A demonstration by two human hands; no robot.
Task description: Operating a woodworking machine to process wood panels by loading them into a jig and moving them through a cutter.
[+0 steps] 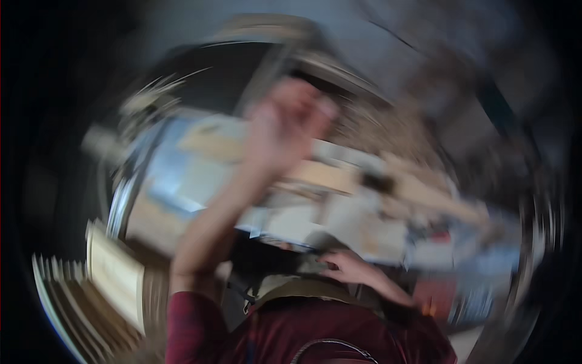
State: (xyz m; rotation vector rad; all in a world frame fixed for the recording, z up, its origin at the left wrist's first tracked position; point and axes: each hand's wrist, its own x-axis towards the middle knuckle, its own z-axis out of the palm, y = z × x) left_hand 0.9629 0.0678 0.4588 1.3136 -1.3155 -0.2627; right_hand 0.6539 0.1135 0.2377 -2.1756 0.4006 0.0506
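My left hand (292, 118) is raised over the far part of a cluttered worktable, its arm stretched forward. Motion smears its fingers, and whether they hold anything is hidden. Close to my waist, my right hand (348, 267) points left with its fingers curled together. They are at the upper edge of a khaki apron (303, 286), beside a dark rounded shape (321, 241) too blurred to name. What lies within those fingers does not show.
Long pale wooden pieces (330, 176) lie across the worktable among white sheets or boards (297, 219). At its left is a shiny bluish surface (176, 164). Upright boards (115, 273) stand at the lower left. A large dark opening (212, 76) shows beyond the table.
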